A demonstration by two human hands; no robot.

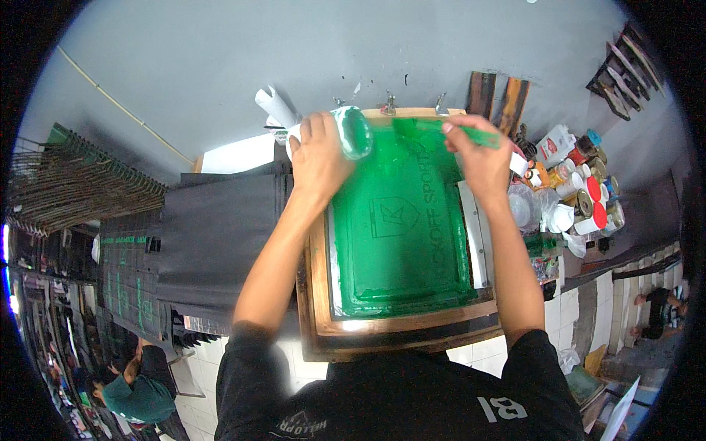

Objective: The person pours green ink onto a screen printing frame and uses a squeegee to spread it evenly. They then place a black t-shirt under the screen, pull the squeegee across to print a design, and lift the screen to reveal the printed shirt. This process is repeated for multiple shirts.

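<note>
A screen-printing frame (412, 323) of wood lies before me, its mesh (401, 272) coated in green ink with a shield outline and lettering showing through. Over its far left corner, my left hand (321, 158) grips a white tub (355, 134), tilted so that its ink-smeared green mouth faces right. At the far right corner my right hand (482, 158) is closed on a slim, green-coated stick (482, 137). The stick points left across the far end of the mesh; its tip is blurred, and I cannot tell if it touches.
Metal clamps (390, 103) hold the frame's far edge near the grey wall. Jars and bottles (581, 176) crowd the right side. Black sheets (220, 235) lie to the left, below a drying rack (81, 180). Another person (140, 397) is at the lower left.
</note>
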